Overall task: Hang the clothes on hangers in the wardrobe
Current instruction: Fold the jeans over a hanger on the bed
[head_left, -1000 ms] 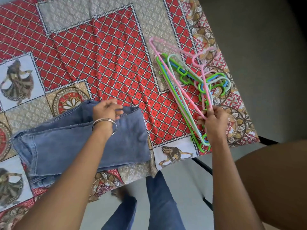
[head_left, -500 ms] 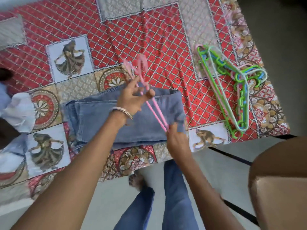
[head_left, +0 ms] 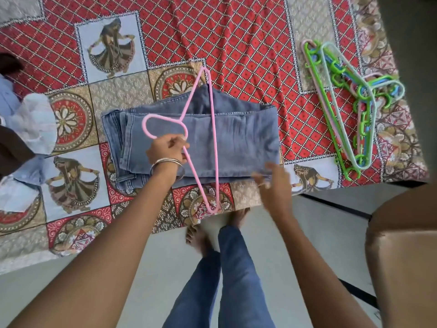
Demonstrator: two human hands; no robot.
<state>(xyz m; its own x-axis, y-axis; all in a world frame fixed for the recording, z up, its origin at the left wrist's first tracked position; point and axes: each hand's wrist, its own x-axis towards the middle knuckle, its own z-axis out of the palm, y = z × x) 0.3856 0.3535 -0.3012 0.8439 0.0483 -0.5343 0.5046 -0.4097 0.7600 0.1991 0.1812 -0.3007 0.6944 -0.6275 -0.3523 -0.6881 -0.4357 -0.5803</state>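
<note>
- Near the bed's (head_left: 236,31) front edge, folded jeans (head_left: 236,138) lie flat on the patterned cover.
- Left hand (head_left: 165,150) grips the pink hanger (head_left: 214,138) by its neck, over the jeans.
- Right hand (head_left: 275,183), fingers loosely spread and blurred, touches the jeans' near edge.
- Spare hangers (head_left: 343,102) lie piled toward the right edge.

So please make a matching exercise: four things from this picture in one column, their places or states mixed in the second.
1. pink hanger
2. folded jeans
3. pile of hangers
4. right hand

a. lies far right on the bedspread
b. open, at the jeans' near edge
c. gripped by the left hand
d. lies under the pink hanger

Pairs: 1-c, 2-d, 3-a, 4-b
</note>
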